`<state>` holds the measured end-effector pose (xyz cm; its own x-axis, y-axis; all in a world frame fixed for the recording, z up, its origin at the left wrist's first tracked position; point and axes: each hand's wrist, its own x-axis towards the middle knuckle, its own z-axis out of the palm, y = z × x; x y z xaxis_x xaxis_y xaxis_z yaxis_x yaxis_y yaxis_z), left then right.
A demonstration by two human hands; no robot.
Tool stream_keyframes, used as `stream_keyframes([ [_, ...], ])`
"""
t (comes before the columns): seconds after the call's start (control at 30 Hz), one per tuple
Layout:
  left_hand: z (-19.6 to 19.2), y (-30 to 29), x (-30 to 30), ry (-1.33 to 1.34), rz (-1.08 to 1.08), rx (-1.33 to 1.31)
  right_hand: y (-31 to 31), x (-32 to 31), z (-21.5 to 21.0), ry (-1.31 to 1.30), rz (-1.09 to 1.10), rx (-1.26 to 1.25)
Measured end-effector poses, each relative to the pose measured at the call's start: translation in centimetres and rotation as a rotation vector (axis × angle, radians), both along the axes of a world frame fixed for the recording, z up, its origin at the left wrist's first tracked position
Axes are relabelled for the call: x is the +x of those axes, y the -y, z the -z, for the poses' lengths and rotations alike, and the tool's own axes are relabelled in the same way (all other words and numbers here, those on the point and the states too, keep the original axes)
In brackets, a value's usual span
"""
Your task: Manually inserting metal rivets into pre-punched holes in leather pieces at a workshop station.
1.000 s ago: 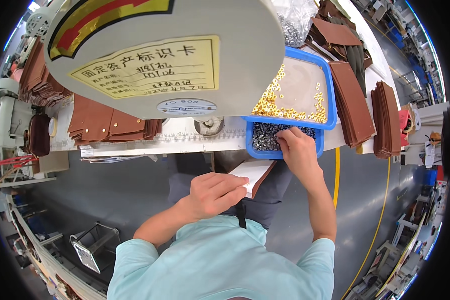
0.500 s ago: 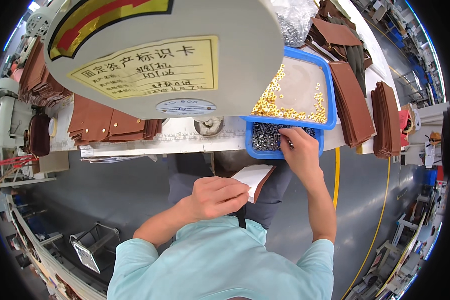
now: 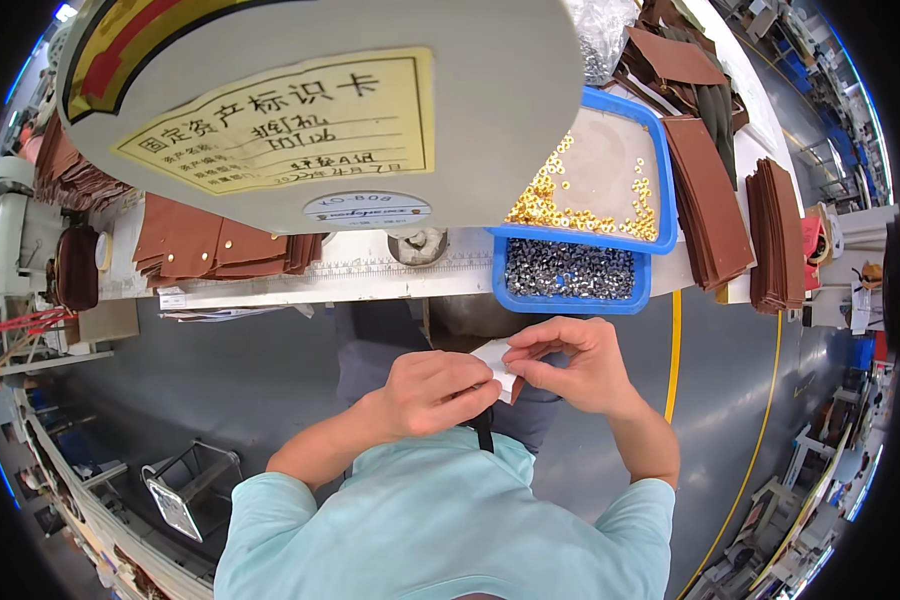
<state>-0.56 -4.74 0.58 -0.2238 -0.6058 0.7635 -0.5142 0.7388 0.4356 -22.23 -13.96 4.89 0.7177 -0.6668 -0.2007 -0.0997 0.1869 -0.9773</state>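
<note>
- Our right hand (image 3: 575,365) has left the blue tray (image 3: 570,300) and now pinches the white piece (image 3: 495,355) at frame centre.
- Our left hand (image 3: 435,390) still grips it.

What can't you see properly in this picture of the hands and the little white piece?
- Head view: most of the white piece is covered by the left hand and right hand.
- Whether the right fingertips pinch a small part: too small to tell.
- The machine bed behind the blue tray is blocked by the big grey machine head.
- The brown stacks at the rim are bent and blurred.
</note>
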Motion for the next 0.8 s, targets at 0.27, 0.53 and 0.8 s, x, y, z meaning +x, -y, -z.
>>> stream_keyframes([
  [0.27,0.1,-0.2,-0.5,0.031,-0.085,0.002,0.2,0.2,-0.3,-0.051,-0.028,0.025],
  [0.53,0.1,-0.5,-0.9,0.083,-0.138,0.095,0.2,0.0,-0.1,-0.008,-0.051,-0.049],
  [0.8,-0.6,-0.8,-1.2,-0.08,-0.135,0.27,0.2,-0.1,0.4,0.073,-0.076,-0.12],
])
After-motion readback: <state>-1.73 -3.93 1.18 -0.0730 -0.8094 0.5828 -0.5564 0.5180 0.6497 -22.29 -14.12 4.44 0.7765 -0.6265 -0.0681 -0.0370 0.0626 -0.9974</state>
